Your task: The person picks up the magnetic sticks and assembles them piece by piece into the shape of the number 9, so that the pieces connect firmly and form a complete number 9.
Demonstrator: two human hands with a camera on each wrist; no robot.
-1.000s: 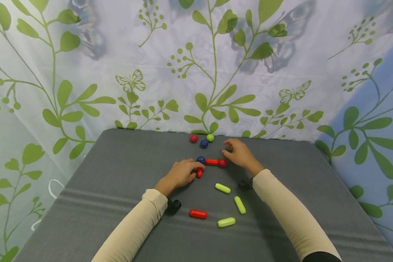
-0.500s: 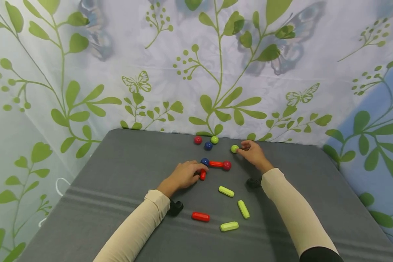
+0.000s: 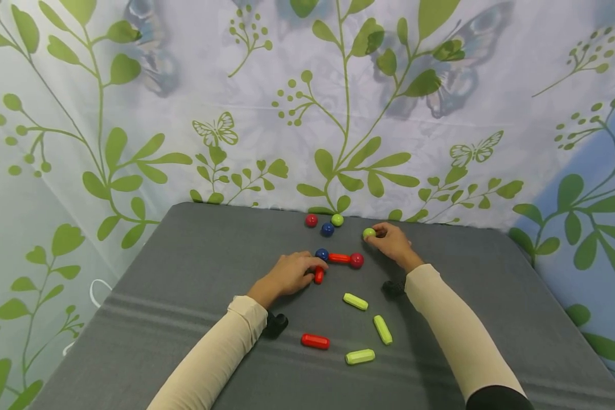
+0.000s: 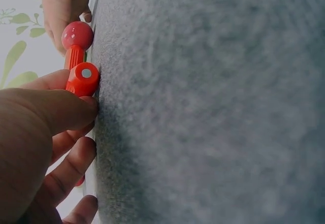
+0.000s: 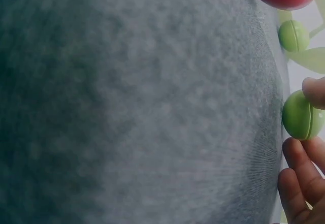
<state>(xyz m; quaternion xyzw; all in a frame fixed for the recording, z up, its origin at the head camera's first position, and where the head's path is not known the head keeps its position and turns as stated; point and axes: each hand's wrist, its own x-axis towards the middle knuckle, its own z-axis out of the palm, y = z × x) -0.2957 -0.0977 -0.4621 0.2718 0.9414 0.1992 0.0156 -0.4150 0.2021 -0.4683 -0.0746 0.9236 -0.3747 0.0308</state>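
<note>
My left hand (image 3: 289, 273) pinches a short red rod (image 3: 319, 275) between thumb and fingers. That rod meets a blue ball (image 3: 322, 254), from which a second red rod (image 3: 340, 258) runs right to a red ball (image 3: 356, 260). In the left wrist view the held rod's end (image 4: 84, 79) faces the camera and shows a silvery dot. Over to the right, my right hand (image 3: 392, 244) pinches a light green ball (image 3: 369, 233). The right wrist view shows this green ball (image 5: 297, 116) between the thumb and fingertips, with a seam around it.
Behind the joined pieces lie a loose red ball (image 3: 311, 220), a blue ball (image 3: 328, 229) and another green ball (image 3: 337, 220). Nearer me are three light green rods (image 3: 356, 301) and a red rod (image 3: 315, 341). A patterned curtain (image 3: 266, 114) hangs behind the grey table (image 3: 195, 250).
The right hand has moved slightly right, then closed its thumb and fingers on the green ball, which it partly hid before. The left hand stays at the red rod. The head view has shifted slightly.
</note>
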